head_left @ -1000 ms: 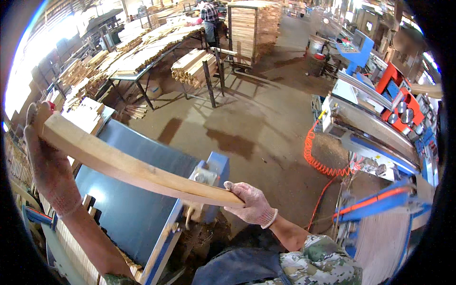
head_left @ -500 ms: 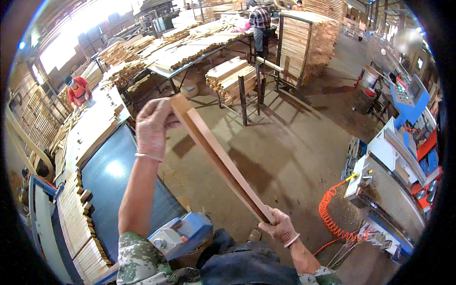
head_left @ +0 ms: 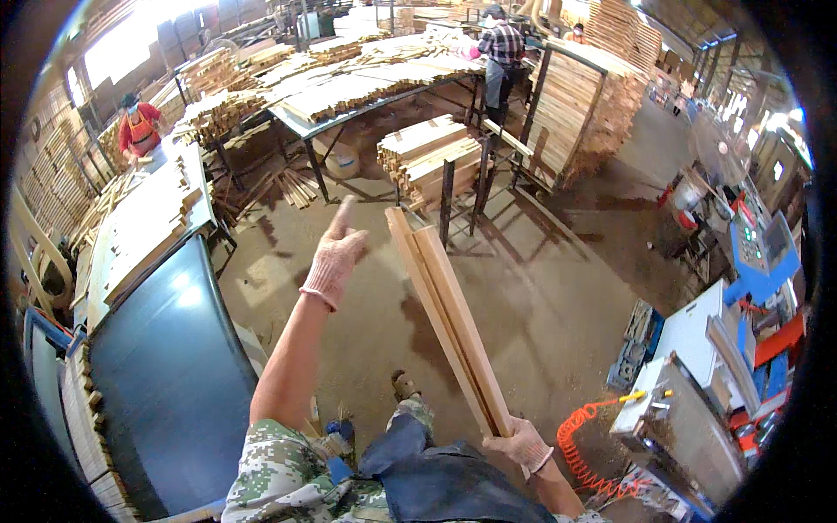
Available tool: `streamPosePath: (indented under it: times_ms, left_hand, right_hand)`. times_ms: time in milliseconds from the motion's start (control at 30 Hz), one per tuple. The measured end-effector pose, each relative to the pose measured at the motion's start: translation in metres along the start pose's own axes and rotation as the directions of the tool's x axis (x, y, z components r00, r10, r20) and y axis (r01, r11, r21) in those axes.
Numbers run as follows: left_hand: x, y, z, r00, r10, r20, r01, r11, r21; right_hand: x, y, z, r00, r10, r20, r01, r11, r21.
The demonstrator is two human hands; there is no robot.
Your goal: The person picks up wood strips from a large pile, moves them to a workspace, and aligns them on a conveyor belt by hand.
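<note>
My right hand (head_left: 521, 444), in a pale knitted glove, grips the near end of two long wooden strips (head_left: 453, 327) lying side by side. The strips slant up and forward, their far ends in the air above the floor. My left hand (head_left: 333, 257), gloved alike, is raised to the left of those far ends. It is open, with the fingers stretched out and nothing in them, and a gap parts it from the wood.
A dark belt table (head_left: 170, 331) runs along the left, with wooden strips on its far side. Ahead, a bundle of strips (head_left: 427, 157) rests on a metal stand. A machine with an orange coiled hose (head_left: 575, 444) stands right. Two co-workers (head_left: 139, 131) (head_left: 501, 57) are farther off.
My left hand has let go of the strips' far end and moved apart from it. The strips now point more steeply forward in my right hand. The view has shifted, and my foot has stepped forward.
</note>
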State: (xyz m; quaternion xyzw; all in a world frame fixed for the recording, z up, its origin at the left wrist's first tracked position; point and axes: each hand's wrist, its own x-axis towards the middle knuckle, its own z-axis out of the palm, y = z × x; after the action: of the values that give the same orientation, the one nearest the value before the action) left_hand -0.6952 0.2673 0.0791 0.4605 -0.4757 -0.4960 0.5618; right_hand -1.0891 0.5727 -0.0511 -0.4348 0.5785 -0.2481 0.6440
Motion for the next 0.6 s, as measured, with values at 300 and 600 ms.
streamPosePath:
  times_ms: [300,600]
  left_hand:
    - [0.148,-0.037,-0.021,0.996,0.015,-0.088,-0.044,0.941,-0.334]
    - [0.207,-0.025,-0.122,0.975,-0.099,-0.2,-0.037,0.812,-0.582]
  right_hand:
    - [0.143,-0.142,-0.013,0.99,0.11,0.089,-0.075,0.941,-0.331]
    - [0.292,-0.261,0.009,0.97,0.176,0.169,-0.087,0.897,-0.434]
